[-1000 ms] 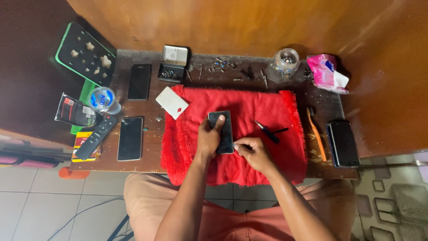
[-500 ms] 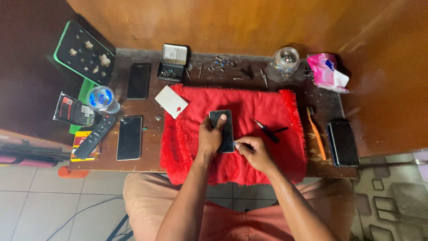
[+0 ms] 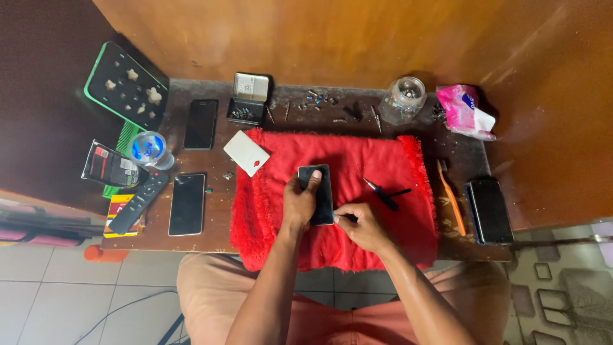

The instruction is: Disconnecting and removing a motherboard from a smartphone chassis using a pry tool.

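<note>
Red fleece cloth (image 3: 357, 160) covers the middle of the small wooden table (image 3: 287, 112), and on it lies a black smartphone (image 3: 317, 191), face down or dark, set lengthwise near the cloth's centre. We note the left hand (image 3: 300, 203) resting on the phone's left edge, thumb laid up over its surface and the other fingers curled along the side. The right hand (image 3: 364, 225) sits just beside the phone's lower right corner, fingertips pressed together in a pinch against that edge; whether they grip a small tool we cannot tell. A black-handled screwdriver (image 3: 383, 193) lies on the cloth to the right, apart from both hands. Left of the cloth we record a white card (image 3: 246, 152), two further dark phones (image 3: 187, 203) (image 3: 201, 123) and a remote control (image 3: 138, 201). At the back stand an open tin of small parts (image 3: 248, 99) and a glass jar (image 3: 403, 99). An orange toothbrush (image 3: 452, 206) and another phone (image 3: 489, 211) lie at the right edge.
</note>
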